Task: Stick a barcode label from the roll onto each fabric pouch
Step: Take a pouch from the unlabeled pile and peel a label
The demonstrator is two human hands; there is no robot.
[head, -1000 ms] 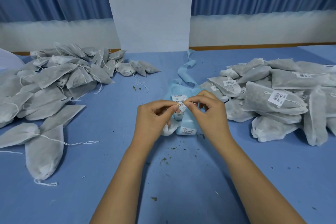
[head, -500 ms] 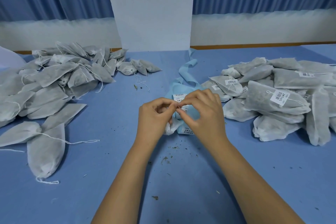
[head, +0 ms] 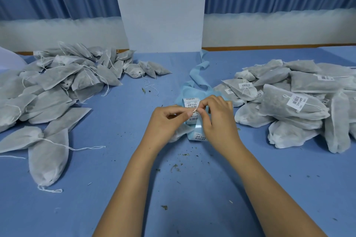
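Note:
A light blue backing strip (head: 194, 134) carrying white barcode labels (head: 191, 102) lies at the table's middle, its spent tail (head: 198, 75) trailing toward the back. My left hand (head: 165, 123) and my right hand (head: 217, 119) meet just above the strip, fingertips pinching a small label edge between them. Under my left hand a white fabric pouch (head: 178, 133) partly shows. Unlabelled grey-white pouches (head: 57, 86) are heaped on the left. Pouches with barcode labels (head: 296, 102) are piled on the right.
A blue cloth (head: 173, 188) covers the table, sprinkled with dried herb crumbs (head: 175, 167) close to my wrists. One loose pouch (head: 48, 158) with a string lies front left. A white pillar (head: 163, 9) and blue curtains stand behind the table.
Both hands shifted slightly toward me along the strip, and the fingertips now pinch a lifted label corner. More printed labels show behind the fingers.

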